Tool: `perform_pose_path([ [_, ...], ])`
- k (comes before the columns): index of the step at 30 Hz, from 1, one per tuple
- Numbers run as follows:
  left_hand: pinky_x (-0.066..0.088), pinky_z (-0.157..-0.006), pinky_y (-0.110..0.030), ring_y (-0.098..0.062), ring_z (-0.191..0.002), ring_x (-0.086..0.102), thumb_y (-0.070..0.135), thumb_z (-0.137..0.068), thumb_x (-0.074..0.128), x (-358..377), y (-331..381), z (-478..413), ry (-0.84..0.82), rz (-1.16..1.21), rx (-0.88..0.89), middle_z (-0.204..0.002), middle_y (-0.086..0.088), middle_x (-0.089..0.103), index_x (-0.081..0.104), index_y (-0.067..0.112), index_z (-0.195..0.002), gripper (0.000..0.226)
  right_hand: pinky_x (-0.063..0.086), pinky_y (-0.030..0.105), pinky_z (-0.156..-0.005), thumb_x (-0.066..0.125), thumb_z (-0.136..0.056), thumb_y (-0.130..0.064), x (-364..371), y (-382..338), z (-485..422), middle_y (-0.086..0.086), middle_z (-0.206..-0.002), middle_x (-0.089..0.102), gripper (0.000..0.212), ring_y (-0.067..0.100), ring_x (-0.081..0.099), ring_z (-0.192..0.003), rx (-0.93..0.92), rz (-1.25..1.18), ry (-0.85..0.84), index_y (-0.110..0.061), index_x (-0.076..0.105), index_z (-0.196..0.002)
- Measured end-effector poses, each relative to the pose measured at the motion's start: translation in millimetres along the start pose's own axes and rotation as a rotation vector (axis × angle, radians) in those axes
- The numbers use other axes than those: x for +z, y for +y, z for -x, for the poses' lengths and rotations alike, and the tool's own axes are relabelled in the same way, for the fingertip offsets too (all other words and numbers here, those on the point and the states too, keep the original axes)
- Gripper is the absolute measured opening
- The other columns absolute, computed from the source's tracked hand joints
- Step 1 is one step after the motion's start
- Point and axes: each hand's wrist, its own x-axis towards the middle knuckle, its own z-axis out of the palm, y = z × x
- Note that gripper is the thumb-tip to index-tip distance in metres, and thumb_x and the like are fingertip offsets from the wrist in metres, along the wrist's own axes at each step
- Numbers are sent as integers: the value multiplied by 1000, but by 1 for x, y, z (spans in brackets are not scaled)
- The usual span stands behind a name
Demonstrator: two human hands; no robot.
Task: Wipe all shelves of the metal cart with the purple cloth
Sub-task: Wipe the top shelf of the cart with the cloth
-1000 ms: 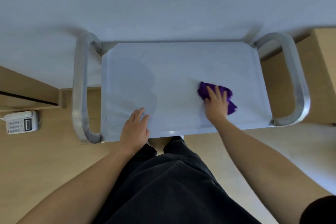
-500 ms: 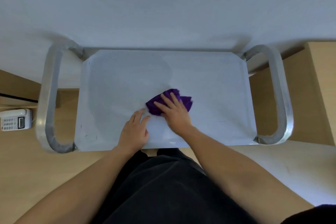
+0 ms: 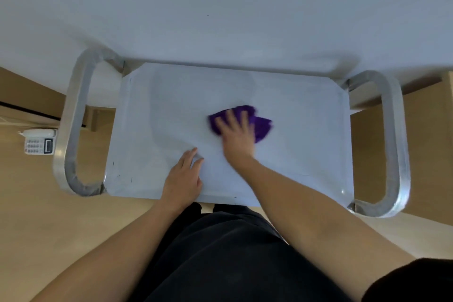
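Pressing down on the purple cloth (image 3: 262, 127), the right hand (image 3: 236, 136) lies flat with its fingers straight and spread. They point away from the person, toward the wall (image 3: 220, 7). Nothing is clenched: palm and fingers pin the cloth to the metal rather than curl round it. The hand and the cloth's edges are blurred.

The cloth is bunched into a loose wad, wider than it is deep. Its long axis runs left to right across the shelf and dips a little toward the right. Most of it shows beyond the fingertips and to the right of the hand. It sits just right of the middle of the top shelf (image 3: 301, 144).

The left hand (image 3: 183, 179) rests palm down on the same shelf near its front edge, fingers straight and close together, gripping nothing. It lies near the right wrist without touching it.

The metal cart (image 3: 137, 130) has its long axis across the view, with its back edge against the wall. A looped left handle (image 3: 71, 125) and right handle (image 3: 394, 142) stand at the short ends. The person's dark clothing (image 3: 232, 252) fills the foreground. A white phone (image 3: 39, 141) lies on the wooden floor (image 3: 49, 228), just beyond the left handle.
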Motion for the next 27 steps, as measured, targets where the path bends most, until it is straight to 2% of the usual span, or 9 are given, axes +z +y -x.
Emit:
perform_pose_path([
  [2,38,-109,-37,-21,-148,16,9,-89,46,-1,-3,4,2,-11,-27,-160,-5,17,41,14,-142,54,8,50,-121,43,-101,-23,8,-17,-2,-3,-163,18,50,32,3,-151,-272,22,-90,-37,35,-148],
  [5,40,-107,-37,-22,-147,21,7,-86,50,-3,-11,10,5,-20,-12,-159,-6,21,43,13,-142,56,12,47,-120,44,-101,-26,-5,12,-24,-1,-161,26,46,32,12,-150,-306,17,-40,-35,40,-146],
  [11,39,-108,-38,-20,-147,19,8,-86,50,-4,-18,10,-16,-8,15,-159,-3,21,43,14,-141,56,10,51,-121,39,-102,-27,-59,115,-62,4,-162,22,47,36,8,-150,346,-156,177,-29,37,-149],
  [16,40,-106,-40,-23,-145,26,9,-86,52,-8,-30,14,-5,-17,-38,-158,-6,26,45,12,-139,54,5,55,-120,36,-100,-19,-60,56,-87,-4,-164,12,52,33,-1,-151,696,-339,231,-34,33,-150],
  [18,40,-105,-41,-25,-144,27,11,-86,54,-11,-39,16,3,-16,-89,-157,-7,27,45,11,-139,54,7,55,-119,38,-99,-18,-46,10,-92,-4,-164,13,53,34,1,-150,540,-273,174,-35,34,-149],
  [21,40,-107,-41,-26,-145,24,15,-88,53,-16,-53,19,0,-45,-151,-158,-10,23,41,12,-142,55,3,51,-121,41,-99,-16,-24,-50,-93,-4,-163,18,50,32,3,-151,54,-175,46,-33,39,-146],
  [23,41,-106,-43,-28,-144,25,16,-89,53,-22,-64,20,7,-57,-188,-157,-12,24,41,11,-142,55,3,49,-122,41,-100,-20,-23,-59,-98,-2,-162,21,47,30,4,-151,-107,-166,9,-31,41,-146],
  [25,42,-104,-43,-29,-144,27,15,-89,54,-26,-75,21,18,-48,-211,-157,-13,25,42,10,-141,54,4,47,-122,42,-101,-25,-26,-45,-101,-2,-162,22,46,29,7,-151,-90,-141,52,-31,41,-146],
  [27,41,-105,-43,-28,-144,25,15,-90,53,-30,-87,21,22,-24,-223,-157,-11,24,41,10,-141,53,8,48,-121,43,-101,-29,-29,-25,-103,-2,-162,19,48,29,8,-151,114,-133,152,-32,38,-148],
])
